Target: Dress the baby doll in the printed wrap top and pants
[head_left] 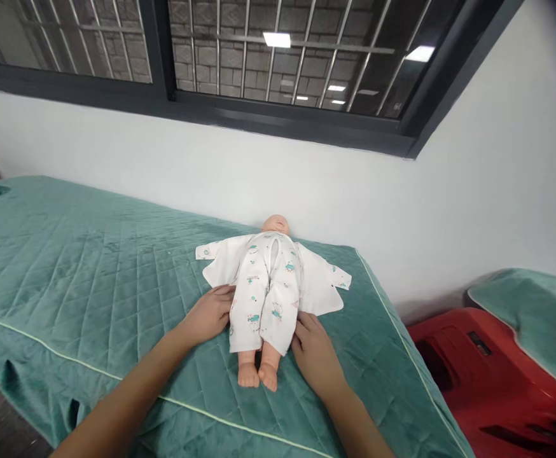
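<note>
Green quilted cover [130, 280], white wall [163, 152] behind. Left hand [211, 313] and right hand [317, 351] flank white printed trousers [252, 286], fingers bent at the cloth; whether they pinch it, I can't tell. Doll [271, 355] wears them, face-up between the hands, head near wall. White top [323, 286] spreads both sides. Red stool [502, 375] beyond, right.

We see bright, even light across the white wall [378, 203], rectangular lamp reflections [277, 40] glaring in the dim windowpane [290, 63], wide-angle stretching toward the edges, and a dark, blurred upper-right corner.
</note>
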`<move>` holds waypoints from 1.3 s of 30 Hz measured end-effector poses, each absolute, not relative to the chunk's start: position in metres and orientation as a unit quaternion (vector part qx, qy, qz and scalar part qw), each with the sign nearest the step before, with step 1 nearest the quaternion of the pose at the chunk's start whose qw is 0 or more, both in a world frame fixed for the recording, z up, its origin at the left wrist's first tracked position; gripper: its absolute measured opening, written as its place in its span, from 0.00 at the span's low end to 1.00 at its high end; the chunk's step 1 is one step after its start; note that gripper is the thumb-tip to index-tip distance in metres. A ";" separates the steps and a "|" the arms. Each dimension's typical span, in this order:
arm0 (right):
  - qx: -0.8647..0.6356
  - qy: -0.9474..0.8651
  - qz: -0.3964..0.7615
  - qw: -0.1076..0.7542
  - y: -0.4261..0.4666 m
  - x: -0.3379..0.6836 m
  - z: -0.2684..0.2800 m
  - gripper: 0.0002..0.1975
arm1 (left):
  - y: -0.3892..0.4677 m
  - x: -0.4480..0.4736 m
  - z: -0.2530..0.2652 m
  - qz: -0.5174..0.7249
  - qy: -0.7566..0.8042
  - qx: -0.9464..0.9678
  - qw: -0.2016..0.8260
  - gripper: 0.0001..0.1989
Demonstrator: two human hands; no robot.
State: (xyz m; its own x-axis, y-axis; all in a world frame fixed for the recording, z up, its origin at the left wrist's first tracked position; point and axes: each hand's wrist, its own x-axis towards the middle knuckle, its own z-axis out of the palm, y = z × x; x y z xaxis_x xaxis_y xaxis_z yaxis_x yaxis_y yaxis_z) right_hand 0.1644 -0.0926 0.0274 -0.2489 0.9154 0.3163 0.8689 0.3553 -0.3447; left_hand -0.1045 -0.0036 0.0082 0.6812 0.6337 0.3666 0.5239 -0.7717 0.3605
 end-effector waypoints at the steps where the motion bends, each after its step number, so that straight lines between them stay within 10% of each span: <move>1: -0.566 -0.790 0.056 0.231 -0.100 0.163 0.028 0.19 | -0.005 -0.106 0.007 0.232 0.317 0.912 0.113 0.20; 22: -0.799 -0.591 -0.031 0.101 -0.106 0.154 0.010 0.29 | -0.201 0.078 -0.031 0.543 0.327 0.773 0.000 0.15; 39: -0.813 -0.577 -0.019 0.083 -0.107 0.155 0.009 0.30 | -0.181 0.068 0.002 0.427 0.333 0.840 0.041 0.16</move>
